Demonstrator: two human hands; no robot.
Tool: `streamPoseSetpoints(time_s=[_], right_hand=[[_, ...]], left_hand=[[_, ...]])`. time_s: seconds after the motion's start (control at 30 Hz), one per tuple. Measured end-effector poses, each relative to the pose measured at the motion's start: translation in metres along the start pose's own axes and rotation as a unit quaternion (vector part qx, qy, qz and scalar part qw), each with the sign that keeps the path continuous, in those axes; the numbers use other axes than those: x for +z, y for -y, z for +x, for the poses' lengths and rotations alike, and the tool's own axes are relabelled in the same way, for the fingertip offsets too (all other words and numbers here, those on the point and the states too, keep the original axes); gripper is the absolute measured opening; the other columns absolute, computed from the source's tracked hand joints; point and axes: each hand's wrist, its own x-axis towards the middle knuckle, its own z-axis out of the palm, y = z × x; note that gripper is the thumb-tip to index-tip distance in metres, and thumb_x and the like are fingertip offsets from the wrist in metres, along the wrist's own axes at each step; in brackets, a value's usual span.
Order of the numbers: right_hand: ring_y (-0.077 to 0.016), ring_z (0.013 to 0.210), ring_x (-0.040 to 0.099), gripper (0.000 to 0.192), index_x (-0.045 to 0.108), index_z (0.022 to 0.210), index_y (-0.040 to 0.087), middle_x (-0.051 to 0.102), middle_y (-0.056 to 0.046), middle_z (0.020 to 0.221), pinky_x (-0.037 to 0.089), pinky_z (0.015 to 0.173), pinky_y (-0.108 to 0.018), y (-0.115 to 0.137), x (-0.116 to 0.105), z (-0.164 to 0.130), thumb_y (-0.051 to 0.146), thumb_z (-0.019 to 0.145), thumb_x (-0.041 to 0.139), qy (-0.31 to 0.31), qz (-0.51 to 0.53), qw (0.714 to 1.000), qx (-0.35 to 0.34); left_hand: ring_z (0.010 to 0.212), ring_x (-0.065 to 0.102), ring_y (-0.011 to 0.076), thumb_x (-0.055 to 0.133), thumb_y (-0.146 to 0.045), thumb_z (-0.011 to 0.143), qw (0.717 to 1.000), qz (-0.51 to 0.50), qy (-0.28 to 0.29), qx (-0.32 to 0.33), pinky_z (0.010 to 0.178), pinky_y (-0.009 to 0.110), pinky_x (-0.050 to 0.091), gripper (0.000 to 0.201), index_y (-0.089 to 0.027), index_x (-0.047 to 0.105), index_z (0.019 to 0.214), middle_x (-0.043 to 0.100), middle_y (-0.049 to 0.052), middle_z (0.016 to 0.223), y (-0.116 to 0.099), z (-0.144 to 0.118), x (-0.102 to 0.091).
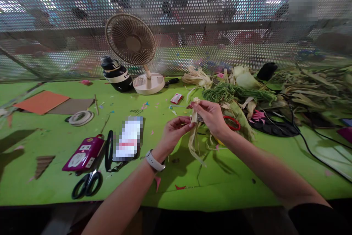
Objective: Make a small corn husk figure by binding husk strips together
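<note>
You hold a bundle of dried husk strips [194,128] above the green table [192,187], your left hand [173,132] and right hand [210,116] both pinching its upper end. It looks light, limp and brittle; grip near the bound top.

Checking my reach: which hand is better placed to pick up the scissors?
Likely left. The scissors lie left of the left hand; the right hand is farther. Both hold the husk.
</note>
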Motion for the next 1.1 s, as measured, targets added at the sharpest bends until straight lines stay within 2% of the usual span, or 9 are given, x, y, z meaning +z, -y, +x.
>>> streamPoseSetpoints(time_s=[0.23, 0.43, 0.57, 0.67, 0.87, 1.0, 1.1], right_hand=[[-0.0113, 0.059, 0.051, 0.03, 0.072, 0.077, 0.016, 0.064, -0.002, 0.068, 0.039, 0.054, -0.024, -0.002, 0.0, 0.001, 0.045, 0.076, 0.065, -0.008, -0.002, 1.0, 0.005], [-0.0115, 0.059, 0.052, 0.028, 0.072, 0.077, 0.016, 0.065, -0.002, 0.069, 0.039, 0.054, -0.024, -0.002, 0.0, 0.001, 0.043, 0.076, 0.065, -0.002, 0.004, 1.0, 0.008], [-0.0122, 0.062, 0.053, 0.028, 0.072, 0.076, 0.016, 0.064, -0.002, 0.068, 0.04, 0.056, -0.024, 0.0, 0.001, 0.0, 0.043, 0.076, 0.065, 0.002, 0.005, 1.0, -0.003], [-0.0117, 0.06, 0.052, 0.029, 0.072, 0.075, 0.016, 0.063, -0.001, 0.067, 0.038, 0.054, -0.023, 0.0, -0.001, 0.001, 0.044, 0.076, 0.065, 0.0, 0.0, 1.0, -0.006], [-0.0103, 0.057, 0.046, 0.029, 0.072, 0.077, 0.016, 0.06, 0.0, 0.065, 0.035, 0.051, -0.023, 0.002, -0.002, 0.001, 0.044, 0.077, 0.065, -0.005, -0.014, 1.0, -0.004], [-0.0124, 0.062, 0.05, 0.03, 0.072, 0.074, 0.016, 0.062, -0.002, 0.067, 0.039, 0.057, -0.025, 0.005, -0.001, 0.0, 0.045, 0.076, 0.065, 0.004, -0.015, 1.0, -0.01], [-0.0109, 0.058, 0.047, 0.031, 0.072, 0.075, 0.016, 0.06, -0.001, 0.065, 0.036, 0.053, -0.024, 0.004, -0.001, 0.0, 0.046, 0.075, 0.065, 0.0, -0.011, 1.0, -0.002]], left_hand=[[0.072, 0.062, 0.0097, 0.083, -0.027, 0.057, 1.0, 0.003, 0.012, -0.006, 0.077, 0.026, 0.051, 0.02, -0.016, 0.071, 0.069, 0.071, 0.002, 0.081, 0.003, -0.001, 0.0], [0.079, 0.064, 0.0127, 0.08, -0.028, 0.061, 0.999, 0.033, 0.022, 0.029, 0.08, 0.028, 0.052, 0.02, -0.02, 0.075, 0.078, 0.072, 0.002, 0.087, 0.001, -0.002, 0.002], [0.075, 0.065, 0.0149, 0.075, -0.035, 0.067, 0.994, 0.091, 0.036, 0.05, 0.075, 0.028, 0.053, 0.02, -0.019, 0.075, 0.079, 0.073, 0.003, 0.079, -0.001, -0.005, -0.001], [0.074, 0.067, 0.018, 0.071, -0.038, 0.07, 0.992, 0.106, 0.049, 0.038, 0.075, 0.032, 0.055, 0.024, -0.016, 0.076, 0.078, 0.073, 0.005, 0.074, 0.0, -0.006, -0.007], [0.068, 0.067, 0.016, 0.078, -0.028, 0.061, 0.991, 0.107, 0.075, 0.01, 0.069, 0.028, 0.055, 0.02, -0.017, 0.076, 0.078, 0.074, 0.006, 0.075, 0.002, -0.007, -0.007], [0.061, 0.066, 0.0158, 0.081, -0.033, 0.057, 0.994, 0.098, 0.056, -0.001, 0.067, 0.029, 0.056, 0.022, -0.015, 0.073, 0.067, 0.072, 0.005, 0.067, 0.002, -0.006, 0.0], [0.061, 0.067, 0.016, 0.083, -0.033, 0.053, 0.995, 0.085, 0.051, -0.013, 0.065, 0.029, 0.057, 0.025, -0.014, 0.07, 0.064, 0.071, 0.005, 0.063, 0.003, -0.005, 0.002]])
